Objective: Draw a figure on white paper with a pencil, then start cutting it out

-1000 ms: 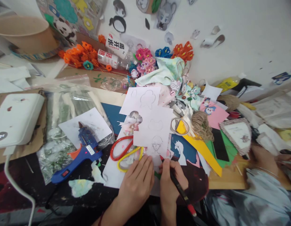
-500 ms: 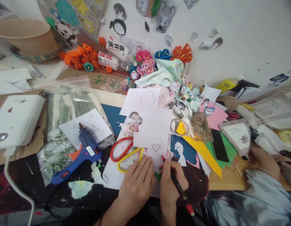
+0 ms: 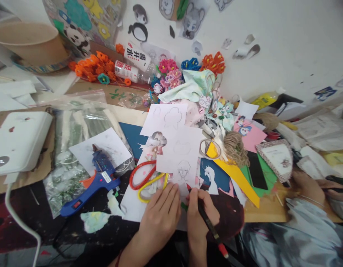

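Note:
My left hand (image 3: 162, 211) lies flat, fingers extended and side by side, on the lower edge of the white paper (image 3: 171, 163). Closed around a dark pencil with a red end (image 3: 209, 222) is my right hand (image 3: 200, 209), and the pencil's red tip touches or hovers just above the paper, under a sketched head (image 3: 184, 171). Fainter outlines show higher on the sheet. Scissors with one red and one yellow handle loop (image 3: 143, 174) lie left of the paper, close to my left fingers.
A blue glue gun (image 3: 102, 181) and a white device with a cable (image 3: 21, 142) are at left. Twine (image 3: 236, 146), a yellow strip (image 3: 238, 178) and craft scraps lie right. Another person's arm (image 3: 307, 191) rests at far right.
My right hand and the pencil tip have shifted slightly to the left over the paper. The whole view has moved a little. My left hand stays on the paper.

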Available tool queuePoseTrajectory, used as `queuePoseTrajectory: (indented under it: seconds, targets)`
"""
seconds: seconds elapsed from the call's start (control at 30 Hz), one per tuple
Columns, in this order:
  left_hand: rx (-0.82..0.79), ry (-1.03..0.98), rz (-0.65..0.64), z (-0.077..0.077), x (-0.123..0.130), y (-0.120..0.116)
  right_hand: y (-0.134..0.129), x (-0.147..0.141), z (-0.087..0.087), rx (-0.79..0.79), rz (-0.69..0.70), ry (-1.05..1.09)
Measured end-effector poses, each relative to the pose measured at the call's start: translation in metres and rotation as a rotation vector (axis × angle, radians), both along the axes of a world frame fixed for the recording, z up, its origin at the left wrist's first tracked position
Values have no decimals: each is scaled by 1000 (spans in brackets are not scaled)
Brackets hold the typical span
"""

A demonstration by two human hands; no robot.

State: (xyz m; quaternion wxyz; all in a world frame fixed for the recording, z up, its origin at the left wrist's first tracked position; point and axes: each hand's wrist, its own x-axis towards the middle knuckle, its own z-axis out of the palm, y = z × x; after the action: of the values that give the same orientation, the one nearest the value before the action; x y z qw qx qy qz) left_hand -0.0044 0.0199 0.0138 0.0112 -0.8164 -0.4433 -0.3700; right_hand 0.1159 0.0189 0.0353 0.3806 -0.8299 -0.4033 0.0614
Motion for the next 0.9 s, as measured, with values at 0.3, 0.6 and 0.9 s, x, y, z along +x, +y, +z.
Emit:
queuePoseTrajectory:
  seconds: [0.3, 0.6, 0.9]
  targets:
    - [-7, 6, -13, 0, 0, -1, 6, 2, 2, 11, 145, 83]
    - [-13, 0, -15, -2, 0, -1, 4, 5, -1, -35, 248, 92]
    - [-16, -6, -4, -1, 0, 0, 8, 2, 6, -12, 184, 135]
